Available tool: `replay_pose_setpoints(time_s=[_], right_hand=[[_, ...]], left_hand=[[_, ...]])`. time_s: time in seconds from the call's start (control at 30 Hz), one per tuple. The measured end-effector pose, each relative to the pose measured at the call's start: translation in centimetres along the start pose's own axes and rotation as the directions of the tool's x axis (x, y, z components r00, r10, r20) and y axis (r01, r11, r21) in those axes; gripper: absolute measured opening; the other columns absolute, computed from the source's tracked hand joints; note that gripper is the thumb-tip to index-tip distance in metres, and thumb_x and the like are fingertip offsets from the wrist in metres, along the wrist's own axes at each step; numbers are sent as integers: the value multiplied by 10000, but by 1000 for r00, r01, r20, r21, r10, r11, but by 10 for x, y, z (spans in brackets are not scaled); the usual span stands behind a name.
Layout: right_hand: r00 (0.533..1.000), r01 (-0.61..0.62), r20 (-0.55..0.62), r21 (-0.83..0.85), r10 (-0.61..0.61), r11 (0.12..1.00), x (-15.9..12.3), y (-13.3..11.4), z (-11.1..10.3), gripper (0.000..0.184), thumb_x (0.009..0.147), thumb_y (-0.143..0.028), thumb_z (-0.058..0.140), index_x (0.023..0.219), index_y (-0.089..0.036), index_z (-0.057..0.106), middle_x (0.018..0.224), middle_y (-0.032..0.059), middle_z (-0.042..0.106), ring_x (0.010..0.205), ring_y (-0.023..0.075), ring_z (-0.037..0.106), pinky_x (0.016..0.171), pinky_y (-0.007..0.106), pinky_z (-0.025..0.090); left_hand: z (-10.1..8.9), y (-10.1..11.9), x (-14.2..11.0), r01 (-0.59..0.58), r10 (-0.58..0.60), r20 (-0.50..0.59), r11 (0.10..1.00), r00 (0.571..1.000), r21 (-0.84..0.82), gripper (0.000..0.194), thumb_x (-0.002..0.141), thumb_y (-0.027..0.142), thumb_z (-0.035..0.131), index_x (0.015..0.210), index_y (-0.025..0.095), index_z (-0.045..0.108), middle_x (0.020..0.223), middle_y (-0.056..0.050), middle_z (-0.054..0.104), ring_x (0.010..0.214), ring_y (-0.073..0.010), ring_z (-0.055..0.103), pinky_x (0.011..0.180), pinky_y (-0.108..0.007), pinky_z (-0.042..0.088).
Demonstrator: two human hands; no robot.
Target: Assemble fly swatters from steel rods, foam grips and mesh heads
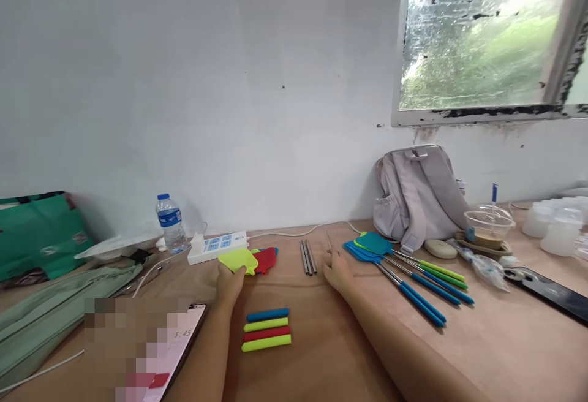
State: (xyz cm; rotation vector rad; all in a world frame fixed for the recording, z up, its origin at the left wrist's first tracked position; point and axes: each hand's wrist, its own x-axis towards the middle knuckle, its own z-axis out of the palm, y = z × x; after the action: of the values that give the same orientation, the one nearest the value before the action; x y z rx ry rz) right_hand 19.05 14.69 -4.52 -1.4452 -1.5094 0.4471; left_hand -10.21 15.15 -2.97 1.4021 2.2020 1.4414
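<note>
Hands rest on the table: your left hand pinches the yellow swatter head (red one at its 3 o'clock); your right hand grips a thin metal rod, at 3 o'clock from the spare rods.
</note>
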Motion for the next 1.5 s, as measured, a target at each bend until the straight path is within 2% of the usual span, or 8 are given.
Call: replay_pose_setpoints(time_s=[0.2,0.37,0.47,0.57,0.67,1.13,1.33,1.5], right_hand=[[995,54,88,-195,-38,979,20,-3,17,362,780,-185,433,1114,-99,541,1114,196,554,1081,294,493,925,402,352],[975,170,184,-263,-123,950,15,-11,13,360,808,-244,424,1115,-112,557,1132,176,546,1091,273,484,926,390,354],[936,295,276,-272,-219,916,8,-19,8,423,786,-288,477,1183,-153,534,1265,149,474,1177,265,412,980,390,298],[873,417,385,-266,-301,869,4,-25,5,452,758,-335,529,1198,-229,542,1350,87,420,1223,266,366,1010,399,253],[832,472,452,-273,-321,838,2,-26,4,438,773,-356,511,1188,-224,559,1305,89,482,1195,270,406,994,403,275],[833,512,431,-358,-349,781,-14,-31,-5,401,825,-320,450,1201,-205,528,1300,122,471,1180,280,404,958,431,287],[802,578,421,-363,-424,731,-40,-35,-33,384,803,-226,432,1167,-168,538,1221,110,541,1137,244,441,949,384,293],[799,594,411,-415,-440,689,-68,-23,-81,347,745,-156,454,1047,-209,618,1105,64,620,1046,223,502,926,350,304]], left_hand=[[0,3,-5,-23,22,2,986,1000,166,366,637,331,656,931,128,575,878,-160,637,938,-378,562,787,-474,413],[-7,9,-11,-47,54,-26,973,998,226,495,652,385,573,1057,101,564,1001,-218,576,1009,-417,502,823,-518,360],[-7,13,-14,-131,131,17,967,991,221,438,668,342,548,1058,150,605,1017,-175,560,1006,-377,503,866,-504,337],[-5,15,-14,-247,234,93,954,968,171,243,651,291,557,840,216,690,966,-100,590,975,-311,523,912,-443,325],[-4,12,-11,-306,292,128,947,948,102,161,648,253,542,692,226,695,889,-65,625,933,-270,545,910,-396,343],[-21,17,-24,-380,400,59,900,915,-213,156,641,221,493,624,229,648,774,-26,658,853,-222,580,845,-340,428],[-36,18,-43,-425,475,100,849,874,-315,141,640,249,506,595,225,638,722,-29,649,784,-213,592,791,-331,454],[-52,22,-67,-463,530,159,825,833,-324,153,658,276,507,578,233,630,725,-25,634,807,-214,580,813,-326,438]])
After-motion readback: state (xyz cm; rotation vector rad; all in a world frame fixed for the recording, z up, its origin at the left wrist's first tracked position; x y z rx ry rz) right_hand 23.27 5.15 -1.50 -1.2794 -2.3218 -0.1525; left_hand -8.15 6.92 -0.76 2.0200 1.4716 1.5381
